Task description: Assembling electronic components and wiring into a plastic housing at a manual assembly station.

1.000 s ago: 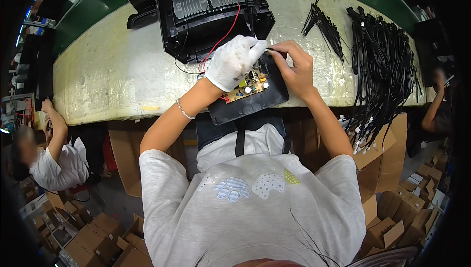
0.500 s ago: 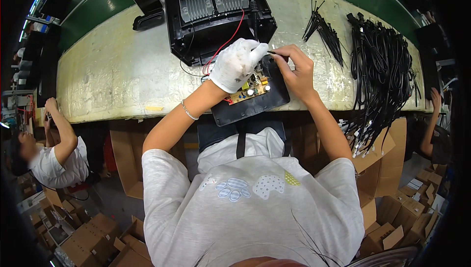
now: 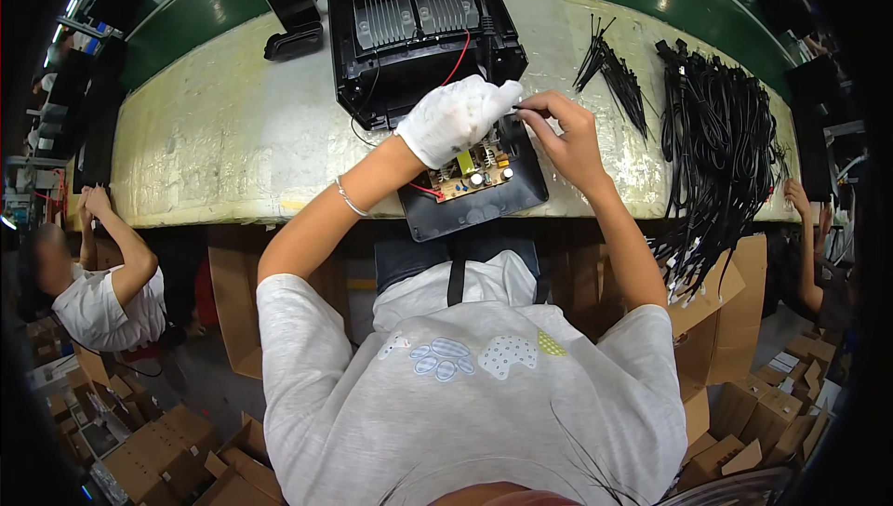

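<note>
The bare right hand (image 3: 569, 141), at centre frame, pinches a thin dark piece (image 3: 519, 107) between thumb and forefinger; the gloved left hand (image 3: 454, 119) curls narrow just beside it, its grip hidden. Since a second ago the glove has come over more of the red wire (image 3: 458, 60), while the pinch persists: the fine handwork seems unfinished. Below, the circuit board (image 3: 473, 184) lies on a black panel (image 3: 465, 220); the black housing (image 3: 428, 70) sits at upper centre.

A boxy black plastic housing (image 3: 419, 61), thin black ties (image 3: 614, 78) and bundled black cables (image 3: 716, 125) are carried by the yellowish tabletop (image 3: 214, 134).
</note>
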Demonstrator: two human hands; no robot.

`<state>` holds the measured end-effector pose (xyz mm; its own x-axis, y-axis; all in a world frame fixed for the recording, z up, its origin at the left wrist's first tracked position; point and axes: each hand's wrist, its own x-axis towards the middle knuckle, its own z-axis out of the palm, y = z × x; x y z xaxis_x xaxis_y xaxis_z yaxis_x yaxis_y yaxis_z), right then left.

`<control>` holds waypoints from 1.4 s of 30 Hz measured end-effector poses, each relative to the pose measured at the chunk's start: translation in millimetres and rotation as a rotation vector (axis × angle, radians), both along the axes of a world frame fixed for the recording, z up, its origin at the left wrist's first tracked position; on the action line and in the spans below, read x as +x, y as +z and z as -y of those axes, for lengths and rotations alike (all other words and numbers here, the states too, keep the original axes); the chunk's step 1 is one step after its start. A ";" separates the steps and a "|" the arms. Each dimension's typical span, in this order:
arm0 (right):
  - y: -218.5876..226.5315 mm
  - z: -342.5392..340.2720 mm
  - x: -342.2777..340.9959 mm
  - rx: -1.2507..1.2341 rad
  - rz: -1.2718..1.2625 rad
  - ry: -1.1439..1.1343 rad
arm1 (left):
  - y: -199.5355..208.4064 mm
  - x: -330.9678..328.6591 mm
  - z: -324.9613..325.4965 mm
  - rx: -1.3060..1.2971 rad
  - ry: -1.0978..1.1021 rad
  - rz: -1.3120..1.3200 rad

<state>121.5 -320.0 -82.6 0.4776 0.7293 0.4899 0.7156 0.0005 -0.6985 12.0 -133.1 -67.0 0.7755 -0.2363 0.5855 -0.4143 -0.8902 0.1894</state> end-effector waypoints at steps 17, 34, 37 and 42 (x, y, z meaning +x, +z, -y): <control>-8.9 -0.9 12.8 0.088 -0.299 0.115 | -4.2 8.0 5.4 -0.148 -0.097 0.025; 39.6 20.0 -42.6 0.629 -1.413 1.341 | -27.0 19.0 5.1 -1.250 0.081 -0.546; 47.0 18.6 -53.3 0.664 -1.427 1.347 | -23.9 19.8 6.6 -1.304 0.016 -0.601; 54.8 11.9 -62.8 0.655 -1.433 1.431 | -23.0 18.1 4.7 -1.447 -0.064 -0.557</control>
<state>58.7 -332.0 -27.8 0.0664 0.7542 0.6533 -0.8952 0.3342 -0.2948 30.0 -137.8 -90.0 0.9762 0.2165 -0.0134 -0.0303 0.1971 0.9799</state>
